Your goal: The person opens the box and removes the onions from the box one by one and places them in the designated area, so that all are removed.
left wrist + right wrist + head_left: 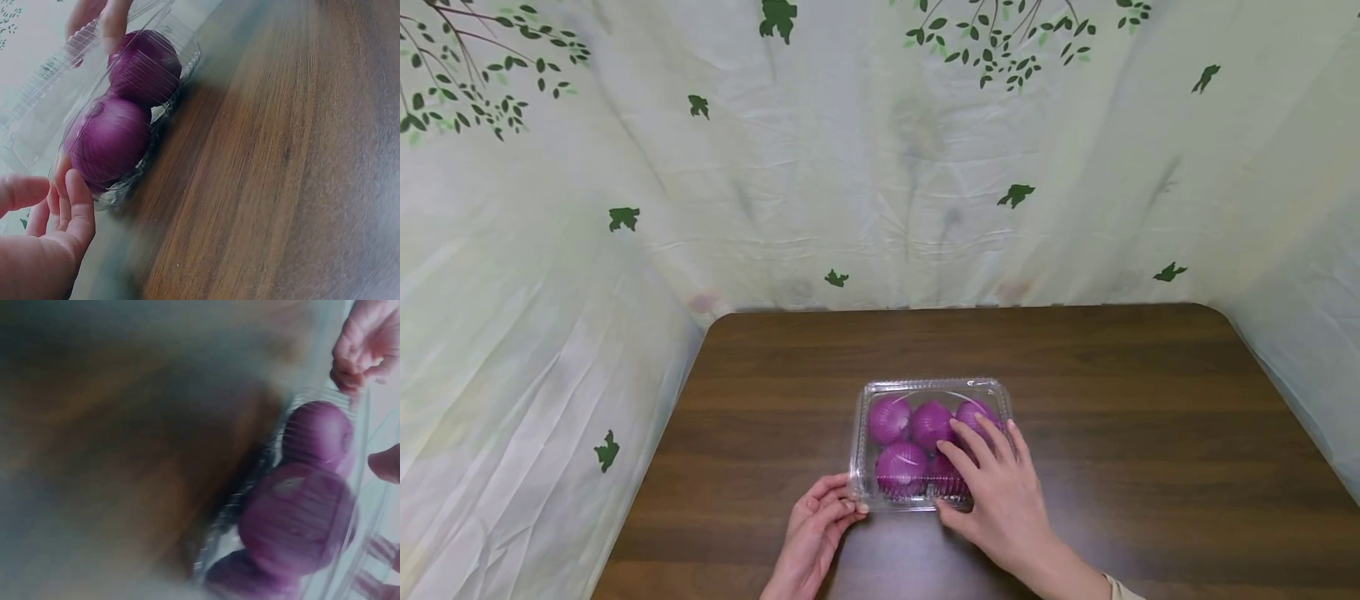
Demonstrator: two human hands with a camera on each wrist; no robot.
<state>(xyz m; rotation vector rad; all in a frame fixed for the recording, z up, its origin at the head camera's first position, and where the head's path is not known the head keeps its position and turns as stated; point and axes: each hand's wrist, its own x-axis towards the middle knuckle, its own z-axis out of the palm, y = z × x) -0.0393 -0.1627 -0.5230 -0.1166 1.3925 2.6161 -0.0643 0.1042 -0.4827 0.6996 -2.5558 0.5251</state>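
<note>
Nearest, the left hand (823, 525) had its thumb and fingers drawn together in a pinch at the near left corner of a clear plastic box (925, 385). Just beyond and to the other side, the right hand (1000, 500) arched over the lid (50, 81) with its fingers well spread, the thumb down at the near edge; it had nothing in its grasp, and how hard it pressed could not be told.

Under the plastic, purple onions (902, 468) sat in two rows (five showed from the head, the right hand hiding the near right end). None lay loose outside the box in any view, so the filling looked finished. What seemed left was the lid: it lay over the onions, but whether its near edge was snapped in, or was being pressed down or eased up, the pictures did not settle.

The box stood upright around the middle of the worktop (1120, 433), toward the person's side and well apart from the far edge. Past that edge hung a pale cloth (865, 167) printed with green leaves.
</note>
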